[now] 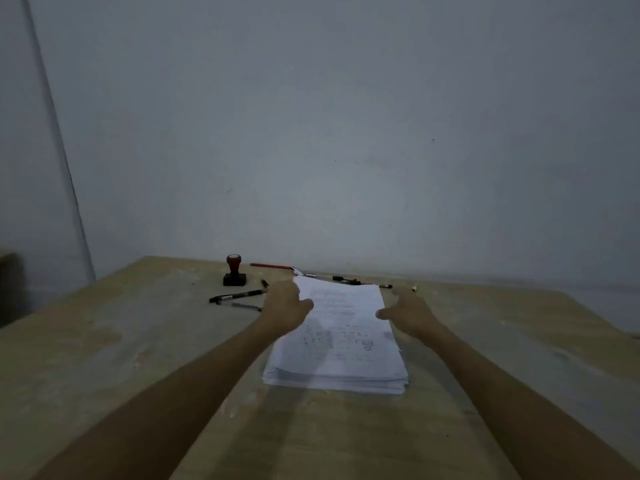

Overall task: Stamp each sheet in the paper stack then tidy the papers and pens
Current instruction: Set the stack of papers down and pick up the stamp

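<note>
You have both hands at the far half of the paper stack (337,336), which lies in the middle of the wooden table (104,341) in front of you. Your left hand (287,304) rests against the stack's left edge with its thumb lying over the top sheet; whether its fingers curl under the paper I cannot tell. Your right hand (408,311) sits at the right edge, fingers spread and relaxed, thumb tip touching the sheet.

The stamp (234,270) stands upright to the far left, apart from the stack, and nobody holds it. Black pens (239,295) lie between stamp and stack; more pens (349,281) and a red pencil (272,266) lie beyond the far edge.

This looks like squaring or steadying the stack. Press inward evenly from both sides so the sheets line up, keep your thumbs light so the top sheet does not buckle, and keep 1 hand holding the stack when you reach for the stamp.
</note>
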